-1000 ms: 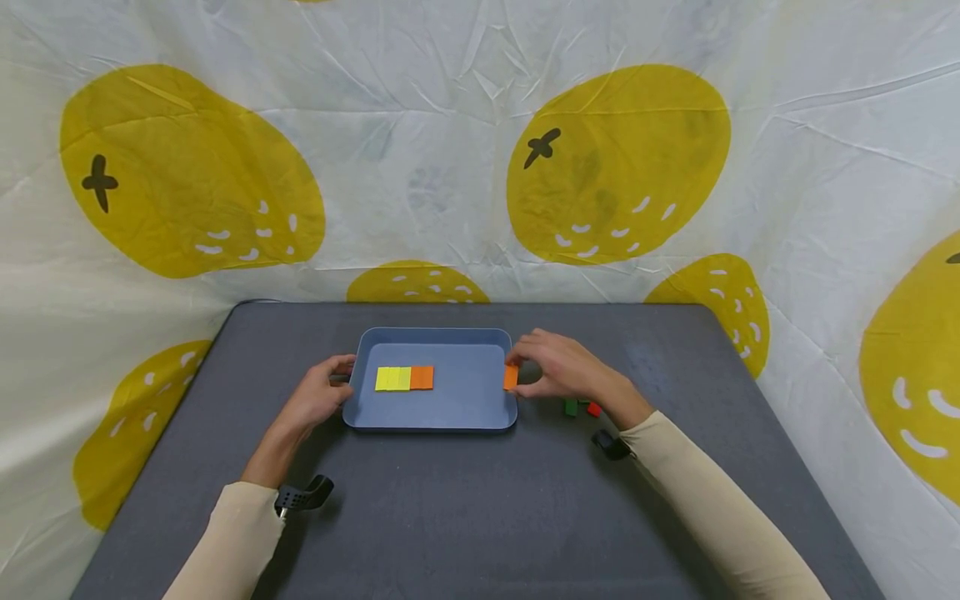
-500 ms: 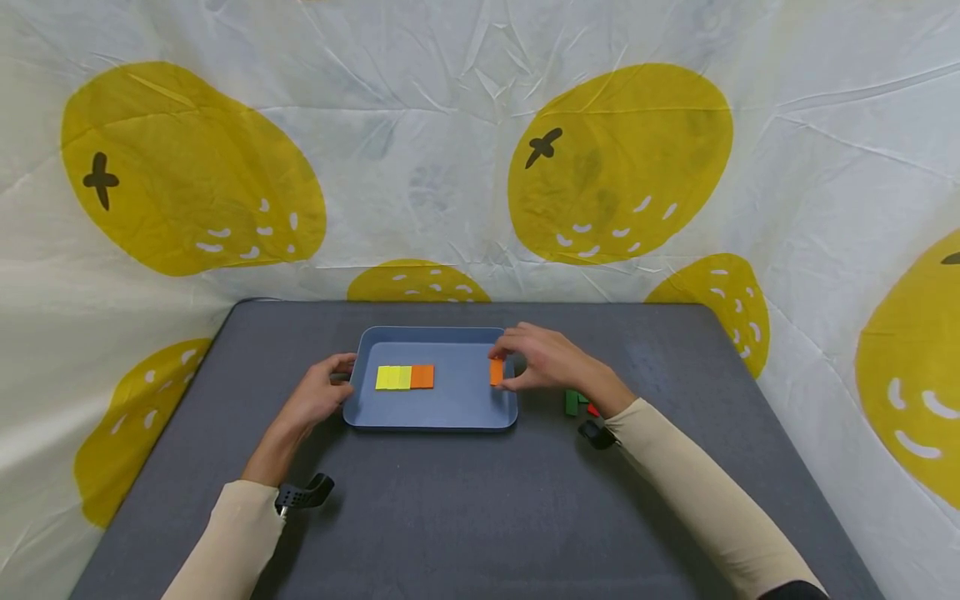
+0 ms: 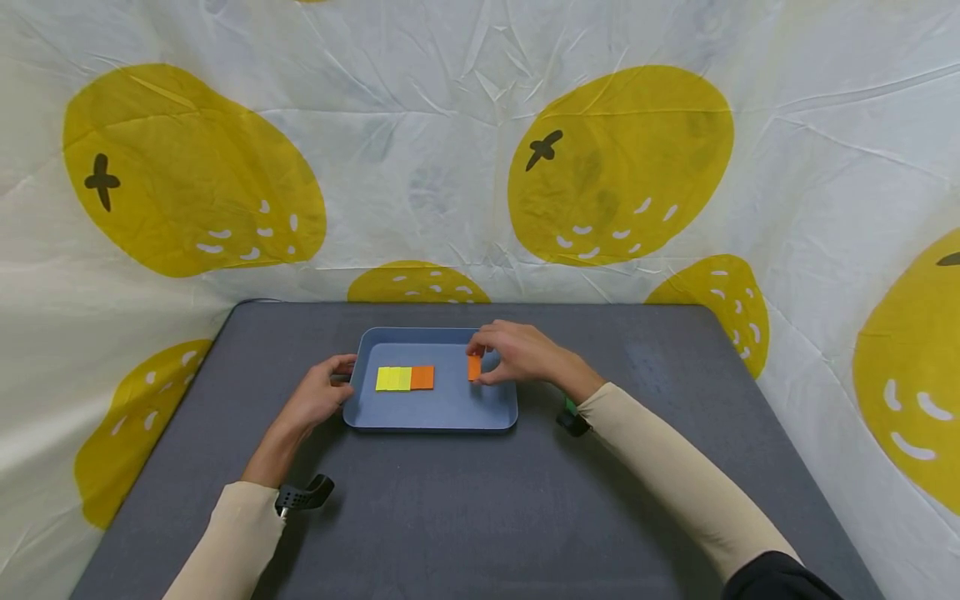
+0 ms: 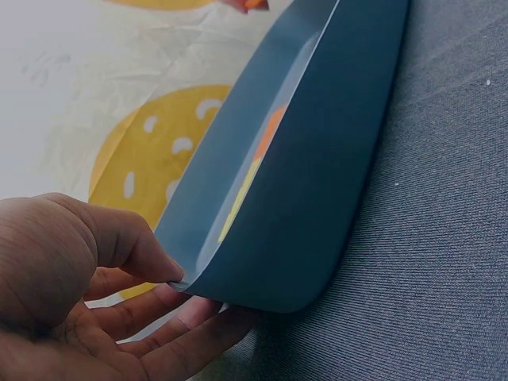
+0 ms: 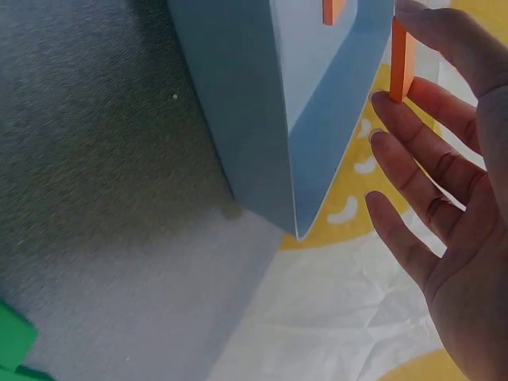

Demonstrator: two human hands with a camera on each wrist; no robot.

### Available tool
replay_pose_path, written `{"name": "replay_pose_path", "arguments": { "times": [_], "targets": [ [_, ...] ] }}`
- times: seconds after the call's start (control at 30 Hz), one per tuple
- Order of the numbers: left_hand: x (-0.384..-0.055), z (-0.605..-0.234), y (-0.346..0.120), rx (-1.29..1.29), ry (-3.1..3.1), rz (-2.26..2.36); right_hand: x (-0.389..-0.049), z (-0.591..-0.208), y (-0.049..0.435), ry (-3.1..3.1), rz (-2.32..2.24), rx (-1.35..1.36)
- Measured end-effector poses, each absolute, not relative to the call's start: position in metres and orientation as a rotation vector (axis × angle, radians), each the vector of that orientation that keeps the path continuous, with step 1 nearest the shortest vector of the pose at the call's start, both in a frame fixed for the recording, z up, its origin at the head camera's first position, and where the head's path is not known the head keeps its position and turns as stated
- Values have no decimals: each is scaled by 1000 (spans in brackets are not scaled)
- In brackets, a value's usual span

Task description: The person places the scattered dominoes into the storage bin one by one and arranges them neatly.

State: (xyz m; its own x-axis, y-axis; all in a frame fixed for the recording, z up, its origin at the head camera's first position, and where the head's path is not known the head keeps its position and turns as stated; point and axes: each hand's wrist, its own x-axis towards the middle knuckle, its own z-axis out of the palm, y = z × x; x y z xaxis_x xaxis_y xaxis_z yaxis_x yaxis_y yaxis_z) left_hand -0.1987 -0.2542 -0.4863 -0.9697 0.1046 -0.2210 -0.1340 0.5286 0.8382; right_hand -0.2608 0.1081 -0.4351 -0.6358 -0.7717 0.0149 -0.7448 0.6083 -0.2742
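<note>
The right hand pinches a thin, bright orange rectangular block, apparently smooth plastic or painted wood, between thumb and fingertips. The block stands roughly on edge in that grip, over the right part of a shallow blue-grey rectangular tray with rounded corners, clear of its floor.

To the left of the grip, well short of the tray's left wall, flat yellow pieces lie side by side, with flat orange pieces touching them on the side nearer the grip. At the far left, the left hand pinches the tray's rim between thumb and fingers. Behind the grip, outside the tray, a green block lies on the dark grey fabric-covered table.

The step in hand looks like carrying the orange block toward the row. The next move seems to call for going further left, turning the block flat and lowering it against the row's orange end, without nudging the pieces, while the left hand steadies the tray.
</note>
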Motion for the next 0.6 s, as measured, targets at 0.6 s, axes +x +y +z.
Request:
{"name": "replay_pose_path", "arguments": {
  "times": [0.6],
  "targets": [
    [-201,-483,-256,-49,2506,1403,-277,-439,65,2688,-235,-1213]
  ]
}}
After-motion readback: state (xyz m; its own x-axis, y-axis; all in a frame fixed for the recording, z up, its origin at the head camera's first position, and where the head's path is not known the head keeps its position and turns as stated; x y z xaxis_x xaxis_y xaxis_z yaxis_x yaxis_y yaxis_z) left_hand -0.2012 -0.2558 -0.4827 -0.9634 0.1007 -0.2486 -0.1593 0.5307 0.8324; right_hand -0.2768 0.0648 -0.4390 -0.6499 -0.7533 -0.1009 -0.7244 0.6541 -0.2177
